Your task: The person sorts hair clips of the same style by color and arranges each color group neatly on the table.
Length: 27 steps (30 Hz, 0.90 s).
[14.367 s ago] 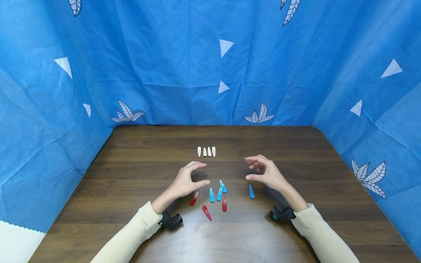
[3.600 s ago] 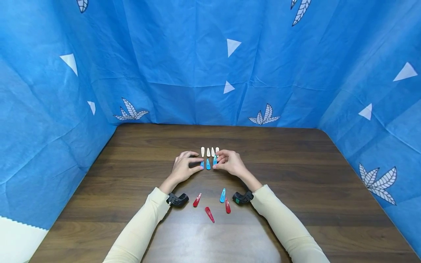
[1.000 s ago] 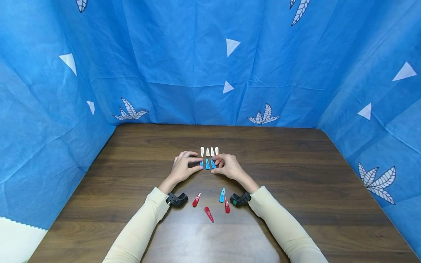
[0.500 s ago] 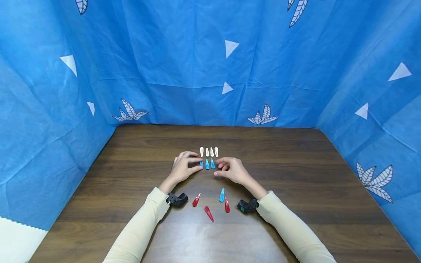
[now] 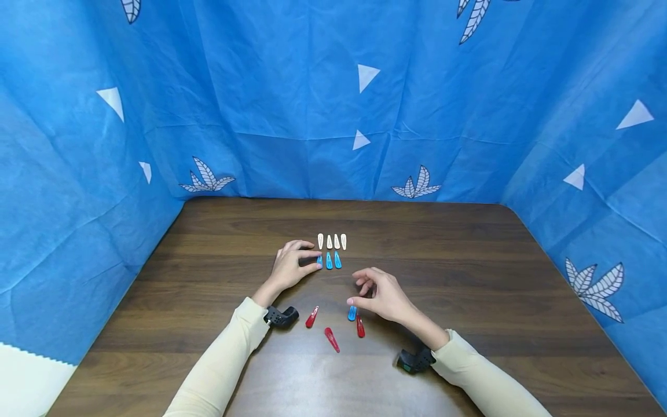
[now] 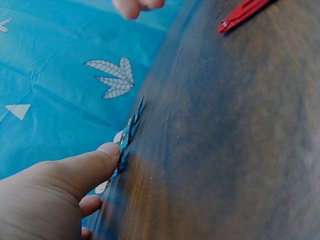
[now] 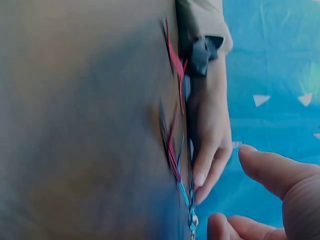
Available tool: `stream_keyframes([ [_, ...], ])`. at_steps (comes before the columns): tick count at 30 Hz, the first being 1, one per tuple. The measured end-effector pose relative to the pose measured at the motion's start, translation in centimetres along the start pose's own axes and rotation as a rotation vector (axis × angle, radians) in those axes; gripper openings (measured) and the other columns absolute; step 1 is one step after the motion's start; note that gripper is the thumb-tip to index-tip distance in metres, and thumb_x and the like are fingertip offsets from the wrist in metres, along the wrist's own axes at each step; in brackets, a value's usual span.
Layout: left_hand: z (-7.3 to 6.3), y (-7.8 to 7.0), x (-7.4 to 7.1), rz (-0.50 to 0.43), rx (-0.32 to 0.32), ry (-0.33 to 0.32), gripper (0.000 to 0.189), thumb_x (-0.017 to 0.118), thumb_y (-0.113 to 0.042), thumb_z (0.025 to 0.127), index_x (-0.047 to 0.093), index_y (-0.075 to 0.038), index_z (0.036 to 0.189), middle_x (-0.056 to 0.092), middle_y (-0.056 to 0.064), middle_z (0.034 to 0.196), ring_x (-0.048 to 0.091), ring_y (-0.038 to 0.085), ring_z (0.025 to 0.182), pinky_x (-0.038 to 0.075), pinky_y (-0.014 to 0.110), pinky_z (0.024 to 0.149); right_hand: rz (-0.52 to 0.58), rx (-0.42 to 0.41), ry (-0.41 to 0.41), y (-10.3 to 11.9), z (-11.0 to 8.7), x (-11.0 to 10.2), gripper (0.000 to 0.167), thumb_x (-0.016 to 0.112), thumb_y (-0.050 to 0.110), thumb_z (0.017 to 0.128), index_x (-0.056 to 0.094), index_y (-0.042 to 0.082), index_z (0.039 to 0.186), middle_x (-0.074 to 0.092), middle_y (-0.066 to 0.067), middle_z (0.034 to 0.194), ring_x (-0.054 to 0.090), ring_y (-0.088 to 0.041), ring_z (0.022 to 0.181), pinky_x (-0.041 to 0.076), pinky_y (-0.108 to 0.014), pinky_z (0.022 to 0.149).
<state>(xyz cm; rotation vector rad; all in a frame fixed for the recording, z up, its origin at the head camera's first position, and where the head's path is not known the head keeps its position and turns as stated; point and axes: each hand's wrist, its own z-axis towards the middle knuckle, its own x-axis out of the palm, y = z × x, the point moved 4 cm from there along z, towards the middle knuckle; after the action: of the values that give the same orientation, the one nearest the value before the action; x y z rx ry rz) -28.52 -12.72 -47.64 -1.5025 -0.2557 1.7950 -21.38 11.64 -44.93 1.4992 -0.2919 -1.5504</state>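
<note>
In the head view my left hand [image 5: 289,266] rests at the left end of a row of blue hair clips, pinching the leftmost blue hair clip [image 5: 320,261] between thumb and index finger. Beside it lie a middle blue clip [image 5: 329,260] and a right blue clip [image 5: 337,260]. My right hand [image 5: 384,294], holding nothing, hovers with thumb and fingers apart over a separate blue clip [image 5: 352,314], partly covering its upper end. Touching or close by that clip is a red hair clip [image 5: 361,327]. The left wrist view shows my left thumb [image 6: 95,167] against the blue clips.
Several white hair clips [image 5: 329,242] line up just behind the blue row. Two more red clips lie nearer me, one on the left [image 5: 311,317] and one at centre [image 5: 332,340]. A blue curtain [image 5: 292,104] surrounds the wooden table [image 5: 448,243].
Three blue clips have been moved into a row before the white ones. My right hand has let go of the third and come back toward me, over the remaining blue clip. Left hand stays put lately.
</note>
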Motion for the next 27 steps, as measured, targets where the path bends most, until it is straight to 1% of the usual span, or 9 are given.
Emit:
stream_keyframes([
  [5,0.1,0.0,0.0,0.008,0.006,-0.002,0.033,0.082,-0.025,0.091,0.081,-0.011,0.121,0.066,0.014,0.139,0.046,0.041,0.144,0.033,0.063,0.114,-0.015,-0.022,0.003,0.3,-1.3,0.2,0.052,0.094,0.020,0.078,0.071,-0.003,0.119,0.070,-0.007,0.099,0.065,-0.011,0.079,0.052,-0.021,0.065],
  [8,0.1,0.1,0.1,0.006,0.006,-0.003,0.033,0.082,-0.026,0.091,0.081,-0.012,0.121,0.066,0.014,0.139,0.045,0.041,0.144,0.034,0.062,0.113,-0.039,-0.019,0.009,0.2,-1.9,0.4,0.054,0.095,0.022,0.076,0.071,-0.001,0.118,0.069,-0.005,0.100,0.064,-0.010,0.080,0.051,-0.021,0.066],
  [14,0.1,0.2,0.2,0.001,0.002,-0.004,0.034,0.082,-0.025,0.091,0.081,-0.012,0.121,0.066,0.014,0.139,0.045,0.041,0.144,0.034,0.062,0.113,-0.077,-0.017,0.009,0.0,-2.7,0.8,0.055,0.098,0.026,0.073,0.071,0.001,0.114,0.066,0.000,0.094,0.060,-0.006,0.079,0.048,-0.022,0.069],
  [18,0.1,0.2,0.3,0.007,0.000,-0.001,0.033,0.082,-0.026,0.091,0.080,-0.012,0.122,0.066,0.014,0.139,0.045,0.041,0.144,0.033,0.062,0.114,-0.104,-0.012,0.015,0.0,-2.9,1.0,0.056,0.098,0.027,0.072,0.071,0.001,0.114,0.066,0.001,0.095,0.057,-0.002,0.077,0.047,-0.023,0.072],
  [27,0.0,0.0,0.0,0.001,0.009,-0.011,0.033,0.083,-0.024,0.090,0.081,-0.011,0.121,0.066,0.014,0.138,0.046,0.041,0.143,0.034,0.063,0.113,-0.126,-0.008,0.010,-0.1,-2.8,1.4,0.055,0.099,0.028,0.070,0.072,0.002,0.111,0.062,0.003,0.094,0.050,-0.002,0.076,0.044,-0.021,0.069],
])
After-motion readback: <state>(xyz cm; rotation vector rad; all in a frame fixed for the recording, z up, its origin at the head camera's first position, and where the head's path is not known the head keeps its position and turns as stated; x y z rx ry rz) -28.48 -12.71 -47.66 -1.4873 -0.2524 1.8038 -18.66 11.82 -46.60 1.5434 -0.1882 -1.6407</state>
